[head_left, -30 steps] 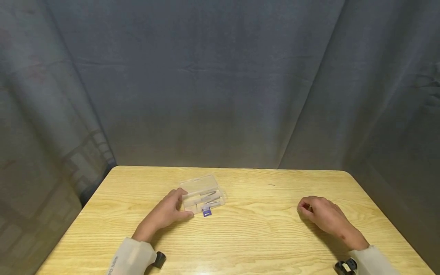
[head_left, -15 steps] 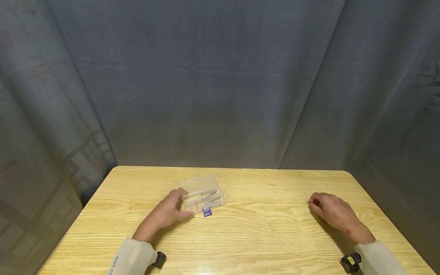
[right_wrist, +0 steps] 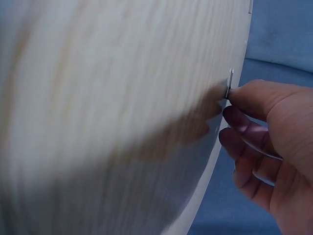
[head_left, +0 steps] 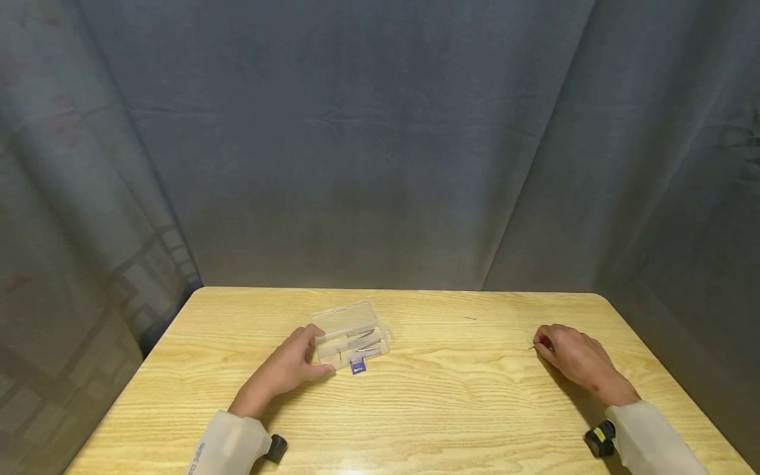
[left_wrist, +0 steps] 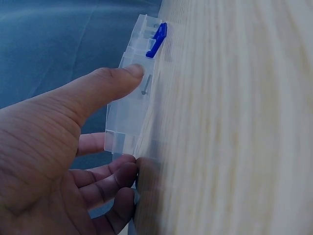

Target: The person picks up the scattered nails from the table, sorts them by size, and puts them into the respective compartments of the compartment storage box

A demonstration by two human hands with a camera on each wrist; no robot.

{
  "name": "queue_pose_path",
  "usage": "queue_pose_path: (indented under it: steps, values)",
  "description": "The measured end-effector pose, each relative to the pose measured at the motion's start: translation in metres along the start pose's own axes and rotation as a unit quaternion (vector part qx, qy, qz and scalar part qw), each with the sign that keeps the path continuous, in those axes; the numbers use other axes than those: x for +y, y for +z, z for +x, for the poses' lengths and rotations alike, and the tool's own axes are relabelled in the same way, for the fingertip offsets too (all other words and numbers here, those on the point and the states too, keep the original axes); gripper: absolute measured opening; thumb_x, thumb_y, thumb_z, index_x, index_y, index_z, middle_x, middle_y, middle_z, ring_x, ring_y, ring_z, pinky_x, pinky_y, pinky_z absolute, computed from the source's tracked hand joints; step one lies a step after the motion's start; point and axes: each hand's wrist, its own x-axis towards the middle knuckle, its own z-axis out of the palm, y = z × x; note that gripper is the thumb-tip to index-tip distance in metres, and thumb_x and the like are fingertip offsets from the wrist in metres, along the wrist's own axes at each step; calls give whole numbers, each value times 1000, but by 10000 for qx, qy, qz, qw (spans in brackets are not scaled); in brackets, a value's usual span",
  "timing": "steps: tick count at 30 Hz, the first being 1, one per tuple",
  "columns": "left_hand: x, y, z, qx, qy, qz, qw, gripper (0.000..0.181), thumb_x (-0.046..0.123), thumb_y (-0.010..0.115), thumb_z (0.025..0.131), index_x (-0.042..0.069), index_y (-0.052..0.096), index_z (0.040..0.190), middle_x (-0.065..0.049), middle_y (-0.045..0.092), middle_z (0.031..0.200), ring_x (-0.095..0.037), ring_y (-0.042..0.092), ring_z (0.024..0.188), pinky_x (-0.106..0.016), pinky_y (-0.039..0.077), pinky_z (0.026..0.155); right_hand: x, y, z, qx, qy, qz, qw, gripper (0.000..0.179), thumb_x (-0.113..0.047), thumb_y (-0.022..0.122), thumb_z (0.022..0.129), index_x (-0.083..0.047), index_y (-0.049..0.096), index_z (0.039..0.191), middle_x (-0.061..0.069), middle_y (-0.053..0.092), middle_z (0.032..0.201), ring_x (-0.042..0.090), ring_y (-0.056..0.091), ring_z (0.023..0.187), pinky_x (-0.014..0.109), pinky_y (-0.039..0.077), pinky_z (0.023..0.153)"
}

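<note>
My left hand [head_left: 291,363] holds the left end of a clear plastic box [left_wrist: 129,105], thumb along the near wall and fingers behind. The box's clear lid [head_left: 344,318] lies open toward the far side. Inside are several slim metal nails [head_left: 367,349] in compartments, and a blue label [head_left: 357,365] sits on its front. Over to the right, my right hand [head_left: 576,356] pinches a thin nail [right_wrist: 231,78] between thumb and index finger, close over the table. Its other fingers curl loosely below. Part of this nail is hidden by the fingertips.
Another thin nail [head_left: 470,318] lies alone on the wooden table [head_left: 427,409], toward the back between the two hands. A grey curtain [head_left: 356,165] hangs behind the table and along both sides.
My right hand has moved to the right and slightly away from me, and the nail now shows past its fingertips. The left hand and the box have stayed in place.
</note>
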Motion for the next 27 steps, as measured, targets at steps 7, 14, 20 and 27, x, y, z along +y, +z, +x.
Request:
queue_pose_path:
  steps: [7,14,20,27]
  values:
    - [0,0,0,-7,18,-28,10000,54,24,92,79,7,59,119,-6,51,97,-20,47,84,-37,42,72,-1,-1,1,-74,-29,-67,9999,16,-7,68,96,-18,65,85,-8,55,75,11,44,64,37,39,57]
    - [-1,1,0,-21,41,-24,10000,54,24,91,80,6,59,119,-6,51,96,-20,47,84,-36,42,71,0,0,-4,75,-301,-274,9991,22,-6,66,91,-21,58,76,-10,45,68,9,38,59,31,33,55]
    - [-2,0,1,-39,65,27,10000,56,26,91,80,6,59,120,-5,50,97,-20,47,84,-36,43,71,1,-1,-4,-86,-412,-307,9986,22,-6,66,88,-20,55,75,-10,43,67,9,37,59,30,32,55]
    - [-2,1,1,-10,16,17,10000,55,25,92,79,6,59,119,-6,50,96,-20,47,84,-36,42,71,2,-3,-2,-355,-457,-178,9982,21,-8,65,88,-21,54,75,-10,44,66,8,37,57,31,32,55]
